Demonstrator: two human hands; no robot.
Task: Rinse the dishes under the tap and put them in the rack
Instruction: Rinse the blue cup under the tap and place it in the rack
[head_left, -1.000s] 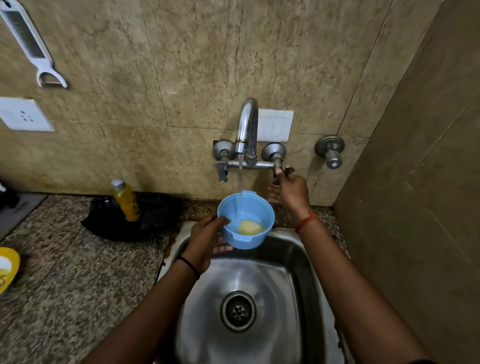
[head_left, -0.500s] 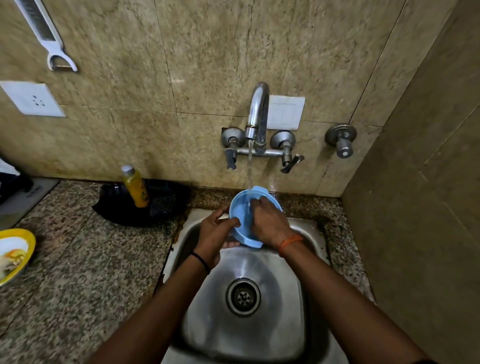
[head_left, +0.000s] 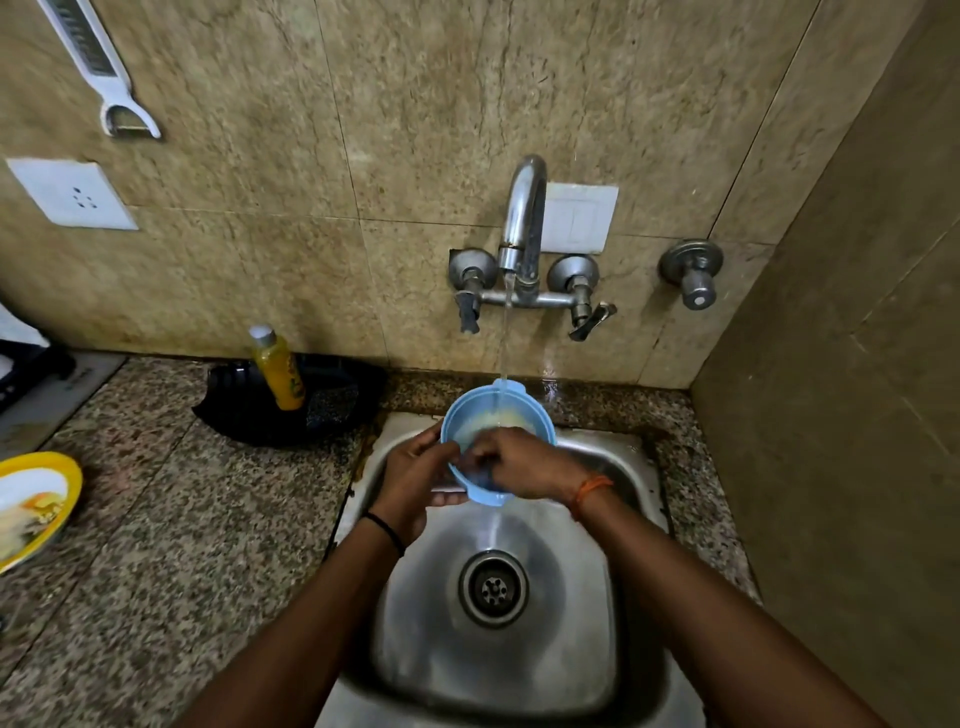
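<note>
Light blue plastic bowl (head_left: 470, 415) with small rim tabs, tilting over sink (head_left: 597, 649), tap (head_left: 524, 218) stream running into it. Yellowish residue sitting inside, just beyond fingertips. Left hand (head_left: 415, 475) fingers curling round bowl's near-left wall, gripping it. Right hand (head_left: 524, 462) fingers bent, reaching inside bowl, pressing on inner wall. Yellow plate (head_left: 65, 480) with food scraps resting on bench (head_left: 156, 545), well left of fingers.

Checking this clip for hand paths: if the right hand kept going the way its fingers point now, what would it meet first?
The right hand reaches leftward into the blue bowl. Going on, it would likely press the bowl's inner wall first, with the left hand gripping just outside. Depth is unclear.
</note>
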